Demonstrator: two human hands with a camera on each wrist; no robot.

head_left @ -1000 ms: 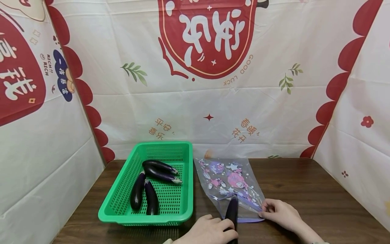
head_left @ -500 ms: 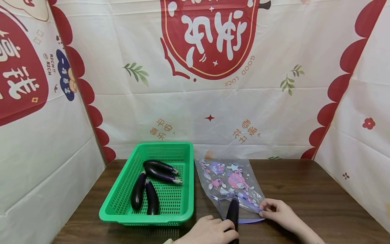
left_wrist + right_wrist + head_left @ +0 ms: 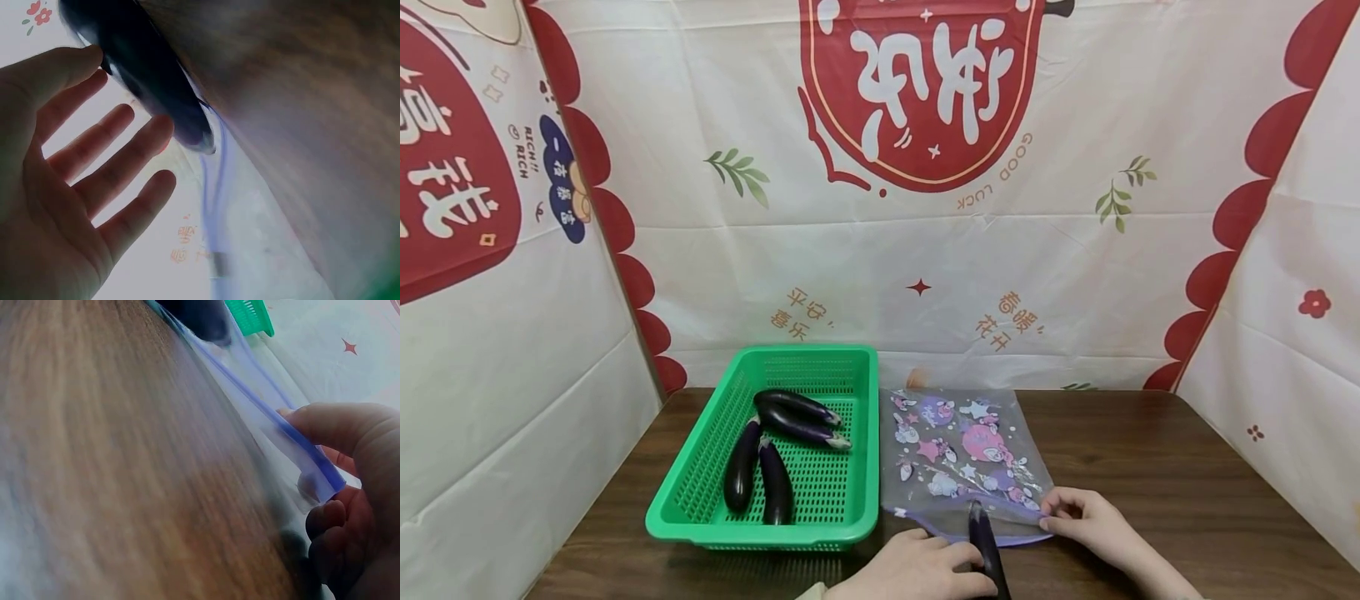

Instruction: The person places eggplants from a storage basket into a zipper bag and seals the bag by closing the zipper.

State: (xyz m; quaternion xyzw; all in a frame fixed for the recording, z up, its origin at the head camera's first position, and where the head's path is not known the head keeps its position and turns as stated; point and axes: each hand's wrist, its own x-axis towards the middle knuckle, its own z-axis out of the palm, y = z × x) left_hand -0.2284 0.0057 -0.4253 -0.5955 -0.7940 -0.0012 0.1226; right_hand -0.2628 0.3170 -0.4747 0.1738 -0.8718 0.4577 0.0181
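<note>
A dark purple eggplant [image 3: 987,546] lies at the mouth of a clear zip bag [image 3: 951,442], its tip overlapping the purple-edged opening. My left hand [image 3: 917,568] is beside the eggplant. In the left wrist view the fingers of this hand [image 3: 87,156] are spread and fairly straight, with the thumb and some fingertips right at the eggplant's side [image 3: 147,75]. Between thumb and fingers, my right hand [image 3: 1092,525] pinches the bag's right front corner. The right wrist view shows the purple zip strip [image 3: 294,434] running into that pinch.
Left of the bag stands a green basket [image 3: 662,533] holding several more eggplants [image 3: 775,483]. Both rest on a dark wooden table [image 3: 1112,450]. A printed white cloth [image 3: 820,258] rises behind the table and along both sides.
The eggplant's tip has dropped back slightly toward me, and its body now slants right. The bag's left side has spread out flatter, showing its slider. My right hand keeps its pinch.
</note>
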